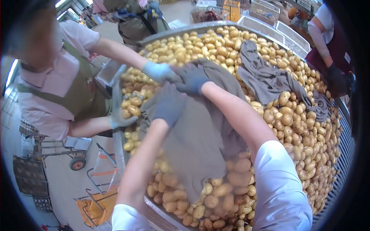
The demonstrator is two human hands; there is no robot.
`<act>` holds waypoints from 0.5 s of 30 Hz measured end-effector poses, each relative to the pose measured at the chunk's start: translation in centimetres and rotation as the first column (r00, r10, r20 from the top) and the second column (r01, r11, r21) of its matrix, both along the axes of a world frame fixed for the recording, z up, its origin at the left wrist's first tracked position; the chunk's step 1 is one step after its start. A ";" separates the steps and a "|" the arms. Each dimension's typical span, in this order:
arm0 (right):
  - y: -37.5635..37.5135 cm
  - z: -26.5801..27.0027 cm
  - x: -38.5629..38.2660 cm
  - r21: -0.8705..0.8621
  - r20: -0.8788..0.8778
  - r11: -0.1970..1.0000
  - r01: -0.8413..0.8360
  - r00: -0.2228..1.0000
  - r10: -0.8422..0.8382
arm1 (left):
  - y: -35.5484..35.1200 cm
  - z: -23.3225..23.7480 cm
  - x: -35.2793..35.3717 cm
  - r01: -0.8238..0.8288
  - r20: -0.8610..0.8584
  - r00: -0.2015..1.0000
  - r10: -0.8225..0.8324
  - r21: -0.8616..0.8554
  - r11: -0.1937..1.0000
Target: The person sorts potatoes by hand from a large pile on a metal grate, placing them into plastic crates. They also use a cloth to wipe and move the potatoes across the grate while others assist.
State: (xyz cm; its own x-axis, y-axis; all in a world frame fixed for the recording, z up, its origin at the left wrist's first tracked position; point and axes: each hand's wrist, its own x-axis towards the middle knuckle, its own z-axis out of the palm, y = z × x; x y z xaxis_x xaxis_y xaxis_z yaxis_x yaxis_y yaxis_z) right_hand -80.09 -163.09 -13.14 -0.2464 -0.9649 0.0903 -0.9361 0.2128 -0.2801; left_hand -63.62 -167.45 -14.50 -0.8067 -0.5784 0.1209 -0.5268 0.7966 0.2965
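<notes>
A large grey-brown cloth (196, 134) lies over heaped potatoes (231, 196), its lower end blurred. My left hand (169, 104), in a dark grey-blue glove, is closed on the cloth's upper left part. Just above and to the right, my gloved right hand (192, 79) grips the cloth near its top, its fingertips partly hidden. A co-worker's gloved hand (158, 72) reaches in from the left and meets my right hand's fingers. The co-worker's other gloved hand (123, 121) rests at the bin's left edge.
A second grey cloth (266, 75) lies crumpled on the potatoes to the right. The metal bin rim (117, 104) runs along the left side. White crates (262, 29) stand behind the bin. Another person (335, 50) is at the far right, and a wheeled cart (77, 163) stands lower left.
</notes>
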 end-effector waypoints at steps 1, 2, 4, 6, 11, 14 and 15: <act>-0.3 -1.2 0.1 0.024 0.017 1.000 0.000 1.000 0.000 | 0.2 -2.6 -0.7 -0.129 -0.032 0.991 0.126 -0.082 0.988; -0.6 -1.8 0.4 -0.005 -0.063 0.999 0.052 0.997 -0.052 | 0.5 -3.2 -0.1 -0.114 0.000 0.993 0.114 -0.087 0.990; 0.9 -2.6 2.1 -0.037 -0.215 0.987 0.155 0.963 -0.159 | 1.2 -3.2 2.2 -0.009 0.148 0.989 0.023 -0.091 0.996; 6.0 1.2 4.5 0.145 -0.097 0.989 -0.028 0.994 0.043 | 3.5 2.0 5.3 0.318 0.409 0.869 -0.277 -0.034 0.948; 1.9 -7.2 0.1 0.033 -0.393 0.901 -0.433 0.823 0.410 | 2.5 -2.7 4.2 0.056 -0.023 0.998 -0.057 -0.045 0.997; 5.1 -0.6 3.5 0.149 0.017 0.979 -0.142 0.990 0.142 | 2.8 -2.6 4.8 0.064 0.118 0.992 -0.050 -0.118 0.991; 6.8 -0.2 5.2 0.226 0.059 0.962 -0.152 0.988 0.142 | 4.1 -3.0 7.1 0.058 0.130 0.990 -0.046 -0.088 0.994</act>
State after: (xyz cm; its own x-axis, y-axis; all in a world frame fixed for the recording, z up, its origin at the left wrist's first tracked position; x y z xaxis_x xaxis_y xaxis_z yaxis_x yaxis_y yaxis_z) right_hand -74.91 -156.31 -13.29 -0.0990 -0.9844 -0.1451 -0.9504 0.1368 -0.2793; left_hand -56.54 -163.33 -17.49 -0.8478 -0.5263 0.0654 -0.5125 0.8448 0.1540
